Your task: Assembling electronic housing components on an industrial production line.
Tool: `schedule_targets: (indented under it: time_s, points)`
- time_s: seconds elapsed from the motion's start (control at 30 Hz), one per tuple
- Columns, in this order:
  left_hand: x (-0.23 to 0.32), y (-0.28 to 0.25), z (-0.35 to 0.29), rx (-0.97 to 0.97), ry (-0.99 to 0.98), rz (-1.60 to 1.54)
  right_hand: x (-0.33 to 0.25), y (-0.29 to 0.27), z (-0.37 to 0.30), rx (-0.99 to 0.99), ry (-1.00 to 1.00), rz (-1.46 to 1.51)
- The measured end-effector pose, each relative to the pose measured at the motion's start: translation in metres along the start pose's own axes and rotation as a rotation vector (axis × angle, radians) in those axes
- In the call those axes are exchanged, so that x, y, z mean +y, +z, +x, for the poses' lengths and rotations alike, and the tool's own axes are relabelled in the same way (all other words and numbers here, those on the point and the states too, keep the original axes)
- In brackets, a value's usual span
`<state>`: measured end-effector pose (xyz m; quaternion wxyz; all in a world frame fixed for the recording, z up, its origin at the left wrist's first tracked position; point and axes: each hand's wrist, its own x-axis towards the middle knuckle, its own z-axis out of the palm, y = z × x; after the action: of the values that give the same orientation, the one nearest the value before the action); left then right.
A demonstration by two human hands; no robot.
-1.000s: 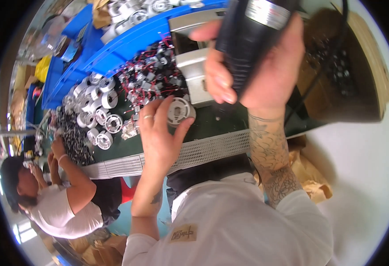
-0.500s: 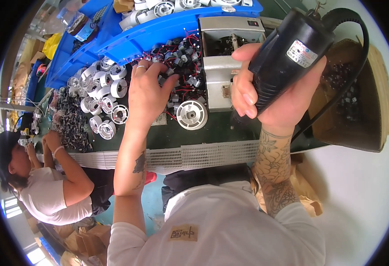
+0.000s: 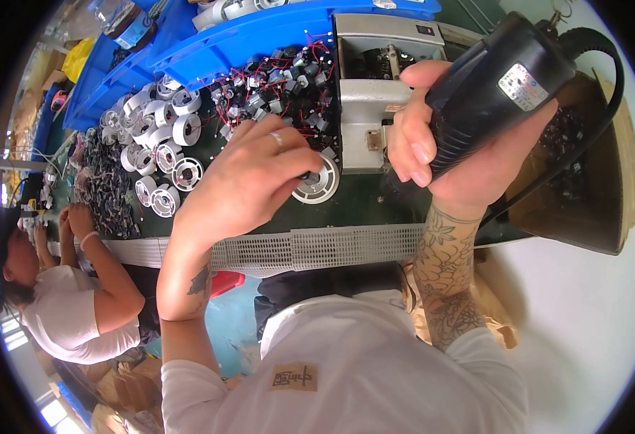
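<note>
Left hand [image 3: 252, 177] seemingly pinches dark part [image 3: 308, 178]; right hand [image 3: 480, 172] grips tool [image 3: 487, 87]; gap between, above bench edge [image 3: 357, 213].

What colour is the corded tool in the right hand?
The corded tool is black with a white label; best seen in the head view.

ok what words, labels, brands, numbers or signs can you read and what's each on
White label on the black cylindrical power tool: too small to read.
Tan patch on the white shirt: dark lettering, not copied here.
Blue label on the clear plastic bottle: too blurred.
Red marking on the grey metal machine: too small.
White sticker on the blue plastic bin: cut off, unreadable.
</note>
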<state>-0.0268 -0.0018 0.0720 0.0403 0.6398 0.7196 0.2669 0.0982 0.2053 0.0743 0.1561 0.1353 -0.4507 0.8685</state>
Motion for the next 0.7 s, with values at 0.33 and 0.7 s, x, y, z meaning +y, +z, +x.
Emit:
schedule_targets:
  time_s: [0.33, 0.7]
  points:
    - [0.0, 0.008, -0.004, 0.078, 0.096, 0.036, 0.001, 0.003, 0.0, -0.065, -0.035, -0.022]
    - [-0.004, 0.036, -0.03, 0.234, -0.605, -0.4, -0.016, 0.042, 0.019, -0.193, -0.091, -0.149]
